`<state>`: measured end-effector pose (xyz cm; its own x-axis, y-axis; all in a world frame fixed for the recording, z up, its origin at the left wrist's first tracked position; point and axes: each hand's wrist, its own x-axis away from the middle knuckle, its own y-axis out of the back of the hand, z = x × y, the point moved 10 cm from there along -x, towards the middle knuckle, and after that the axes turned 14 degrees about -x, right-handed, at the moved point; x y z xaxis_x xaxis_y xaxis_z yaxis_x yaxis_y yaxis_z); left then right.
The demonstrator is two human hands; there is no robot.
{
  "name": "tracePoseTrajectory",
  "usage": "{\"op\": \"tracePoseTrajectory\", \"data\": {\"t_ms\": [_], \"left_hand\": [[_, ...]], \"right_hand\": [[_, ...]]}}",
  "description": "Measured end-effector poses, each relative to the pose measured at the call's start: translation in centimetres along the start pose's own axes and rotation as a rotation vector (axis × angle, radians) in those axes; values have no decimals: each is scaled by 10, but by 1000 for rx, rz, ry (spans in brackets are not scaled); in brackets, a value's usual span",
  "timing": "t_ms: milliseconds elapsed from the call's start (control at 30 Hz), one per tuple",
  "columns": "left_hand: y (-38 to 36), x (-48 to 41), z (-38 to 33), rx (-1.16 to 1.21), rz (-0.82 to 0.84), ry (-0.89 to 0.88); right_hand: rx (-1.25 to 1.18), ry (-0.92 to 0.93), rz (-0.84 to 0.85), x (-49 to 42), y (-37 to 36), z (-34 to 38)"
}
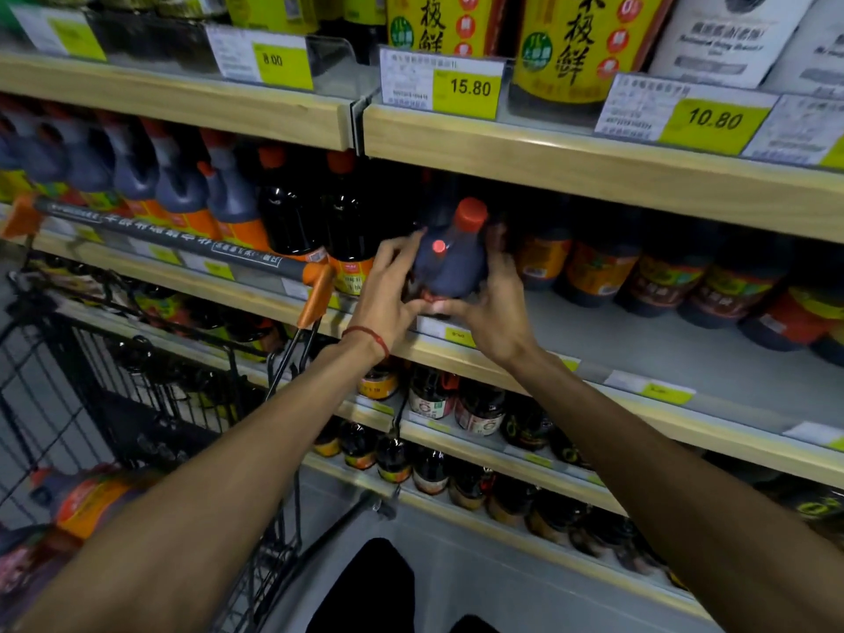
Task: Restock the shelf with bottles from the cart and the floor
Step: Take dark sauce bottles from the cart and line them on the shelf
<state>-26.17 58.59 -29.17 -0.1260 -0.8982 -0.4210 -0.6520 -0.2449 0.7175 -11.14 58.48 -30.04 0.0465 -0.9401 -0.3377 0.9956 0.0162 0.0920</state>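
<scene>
Left hand [392, 287] and right hand [486, 308]: fingers [401, 248] wrapped round red-capped bottle [450, 269] at shelf [676, 358] front edge. I can't read its label; hands cover the base.

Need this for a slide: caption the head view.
Restocking: left hand and right hand hold a red-capped bottle at the shelf edge, cart alongside.

Bare from the lower frame edges upward: left forearm [228, 454] and right forearm [648, 454], uncovered right up to left hand [392, 290] and right hand [486, 315]. Wears a thin red string bracelet [366, 333] round the left wrist, thicker at its right end. Wears a black garment [365, 591], seen at bottom centre.
</scene>
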Motion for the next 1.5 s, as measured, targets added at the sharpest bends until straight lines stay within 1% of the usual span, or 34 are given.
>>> {"op": "tracePoseTrajectory", "data": {"t_ms": [167,233,333,400,533,633,800,1033,1167,1300,1400,1500], "left_hand": [[-16,-4,22,304,43,187],[-21,-5,31,438,60,272],[-25,-4,40,485,60,327],[-26,0,45,475,56,355],[-24,9,54,456,-14,410],[-21,10,57,417,-79,422],[-20,9,68,422,-168,474],[-4,10,82,203,-220,425],[-4,11,81,159,-198,441],[0,14,73,141,-166,461],[5,20,62,136,-114,456],[16,26,42,62,-43,396]], "right_hand": [[-67,-34,-31,-6,-7,-19],[-35,-55,-28,-6,-9,-28],[74,-76,-22,-6,-8,-39],[83,-106,-57,-8,-3,-47],[34,-116,-169,-8,3,-52],[23,-118,-181,-15,1,-51],[35,-129,-196,-27,-10,-50],[73,-117,-171,-32,-30,-46],[118,-135,-182,-30,-30,-47],[130,-151,-148,-25,-31,-39],[210,-169,-121,-6,-33,-23],[329,-185,-50,14,-33,-1]]}}
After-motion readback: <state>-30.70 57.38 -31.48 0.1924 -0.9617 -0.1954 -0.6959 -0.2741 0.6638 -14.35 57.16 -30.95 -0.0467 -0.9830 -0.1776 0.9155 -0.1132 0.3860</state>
